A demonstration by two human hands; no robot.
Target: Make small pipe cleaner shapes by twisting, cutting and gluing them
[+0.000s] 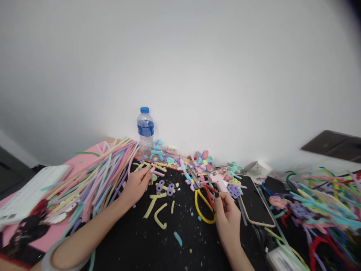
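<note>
My left hand reaches over the black work surface with its fingers drawn together. Its fingertips are among short yellow and pink pipe cleaner pieces; what they hold, if anything, is hidden. My right hand is closed at the handle of a small pink glue gun. Scissors with yellow and red handles lie just left of that hand, their metal end pointing away. Between my hands are purple looped pipe cleaner shapes, a bent yellow piece and a blue scrap.
A water bottle stands against the wall. Long pastel pipe cleaners and a white keyboard-like object lie left. Finished flowers line the back. Rightward are a phone and more pipe cleaners.
</note>
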